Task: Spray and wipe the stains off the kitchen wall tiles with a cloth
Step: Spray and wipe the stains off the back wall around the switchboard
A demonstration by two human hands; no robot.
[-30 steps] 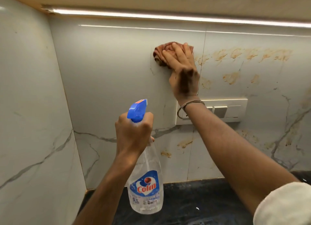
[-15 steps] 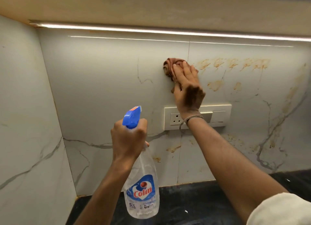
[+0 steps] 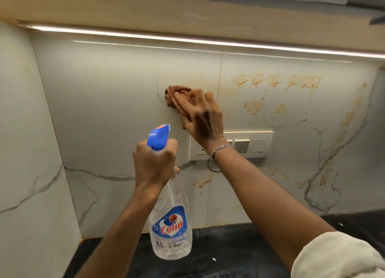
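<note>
My right hand [image 3: 202,115] presses a crumpled brown cloth [image 3: 176,94] flat against the marble-look wall tiles [image 3: 116,102], just left of a vertical tile joint. Orange-brown stains [image 3: 279,83] run in a row to the right of the cloth, with more stains [image 3: 202,182] lower down under the switch plate. My left hand [image 3: 155,163] grips the neck of a clear spray bottle [image 3: 171,227] with a blue trigger head [image 3: 158,137], held upright in front of the wall, below and left of the cloth.
A white switch and socket plate [image 3: 256,144] sits on the wall right behind my right wrist. A dark countertop [image 3: 218,250] runs along the bottom. A side wall [image 3: 25,152] closes the corner at left. A lit strip [image 3: 187,41] runs under the cabinet above.
My right hand has slid the cloth down and to the left along the tile, away from the tile joint. The spray bottle has stayed upright in my left hand. The view has tilted up.
</note>
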